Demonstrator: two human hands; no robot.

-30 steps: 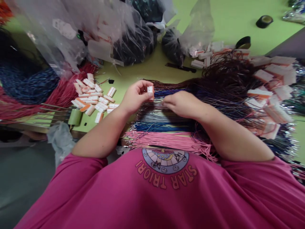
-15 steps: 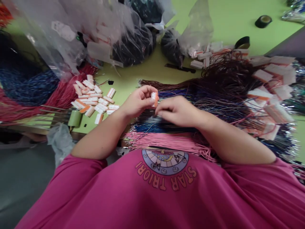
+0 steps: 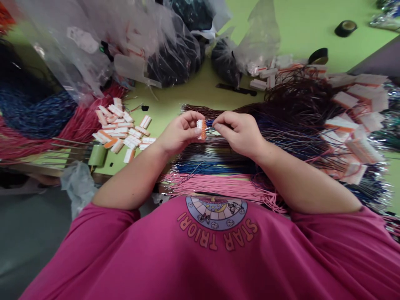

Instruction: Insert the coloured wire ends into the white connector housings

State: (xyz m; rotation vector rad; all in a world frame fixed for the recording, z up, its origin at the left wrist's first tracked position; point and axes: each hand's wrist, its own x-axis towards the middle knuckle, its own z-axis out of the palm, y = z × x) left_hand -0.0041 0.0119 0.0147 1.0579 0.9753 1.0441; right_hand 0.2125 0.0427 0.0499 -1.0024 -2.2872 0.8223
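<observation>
Between the thumb and fingers of my left hand (image 3: 179,134) is a small white and orange connector housing (image 3: 201,130), its orange face turned to the right. My right hand (image 3: 240,132) is pinched on a thin wire close to that orange face; the wire's end shows as a small light tip (image 3: 209,126). Whether the tip touches the housing I cannot tell. Beneath both hands lie bundles of cut wires, with brown, dark, blue (image 3: 212,167) and pink (image 3: 215,183) ones in rows.
A pile of connector housings (image 3: 120,129) lies left of my hands. Wired housings (image 3: 346,125) are heaped at the right. Plastic bags (image 3: 175,50) stand at the back, near a dark flat strip (image 3: 236,89) and a roll of black tape (image 3: 345,28). A green cylinder (image 3: 98,155) sits at the left edge.
My right hand has moved up and slightly right from over the wires, to level with the connector housing. The left hand keeps its hold and has barely moved.
</observation>
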